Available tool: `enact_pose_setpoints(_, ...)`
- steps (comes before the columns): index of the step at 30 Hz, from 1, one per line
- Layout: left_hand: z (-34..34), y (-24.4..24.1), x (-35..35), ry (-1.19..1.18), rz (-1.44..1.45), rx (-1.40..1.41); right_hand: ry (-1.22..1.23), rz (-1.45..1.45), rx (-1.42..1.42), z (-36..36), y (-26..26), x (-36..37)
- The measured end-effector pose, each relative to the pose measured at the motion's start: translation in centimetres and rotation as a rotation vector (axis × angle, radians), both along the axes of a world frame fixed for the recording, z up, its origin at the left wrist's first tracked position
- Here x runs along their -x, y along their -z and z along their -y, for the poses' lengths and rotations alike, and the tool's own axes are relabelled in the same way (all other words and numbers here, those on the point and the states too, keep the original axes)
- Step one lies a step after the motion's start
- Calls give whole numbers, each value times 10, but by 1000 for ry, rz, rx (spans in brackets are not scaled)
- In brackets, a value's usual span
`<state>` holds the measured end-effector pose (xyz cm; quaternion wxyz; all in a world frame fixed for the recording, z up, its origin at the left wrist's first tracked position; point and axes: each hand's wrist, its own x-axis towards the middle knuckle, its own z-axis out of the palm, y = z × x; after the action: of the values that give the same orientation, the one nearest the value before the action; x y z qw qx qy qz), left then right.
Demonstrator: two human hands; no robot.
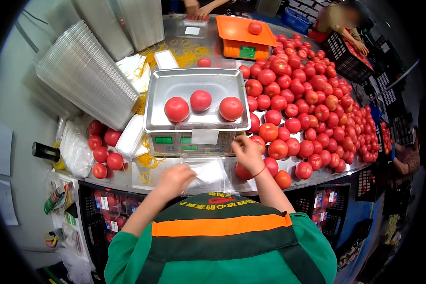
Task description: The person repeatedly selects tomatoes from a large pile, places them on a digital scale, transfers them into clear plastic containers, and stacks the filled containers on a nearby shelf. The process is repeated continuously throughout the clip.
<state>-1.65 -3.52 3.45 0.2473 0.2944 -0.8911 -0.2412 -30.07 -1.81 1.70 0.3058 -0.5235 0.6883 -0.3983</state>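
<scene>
A clear plastic clamshell box lies before me with its lid raised against the front of the scale; a white paper pad is in its base. My left hand has its fingers together at the pad's left edge; whether it pinches the pad is unclear. My right hand is at the right edge of the raised lid, its fingertips by the plastic; its grip cannot be made out. On the scale's metal tray rest three red tomatoes.
Loose tomatoes spread over the table at right, with several more at left. Tall stacks of clear plastic boxes, white pads and yellow rubber bands stand or lie left. An orange scale is beyond; co-workers are at the far side.
</scene>
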Motion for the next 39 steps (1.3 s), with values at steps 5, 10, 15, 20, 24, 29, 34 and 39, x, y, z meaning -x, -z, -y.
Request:
enact_pose_setpoints(5,54,-23,23,-361,-248,79,43,-264,382,36,-56,25)
enact_pose_setpoints(10,152,-32,45,-519,-27,-79,-75,-374,130,107,-50,14)
enact_pose_setpoints(15,169,-39,25,-383,-555,-836,72,495,131,115,-44,33)
enact_pose_setpoints(20,105,-46,2,64,-1308,-1432,-149,1168,163,36,-64,36)
enact_pose_setpoints(24,40,-15,0,-66,-607,-868,-367,456,72,-12,-45,5)
enact_pose_setpoints(29,-2,21,22,174,171,103,-640,-343,299,-20,-25,-31)
enact_pose_setpoints(34,1,25,31,161,287,140,-247,-200,459,60,-74,-32)
enact_pose_setpoints(39,1,31,34,163,261,167,-283,-525,263,168,-55,-43)
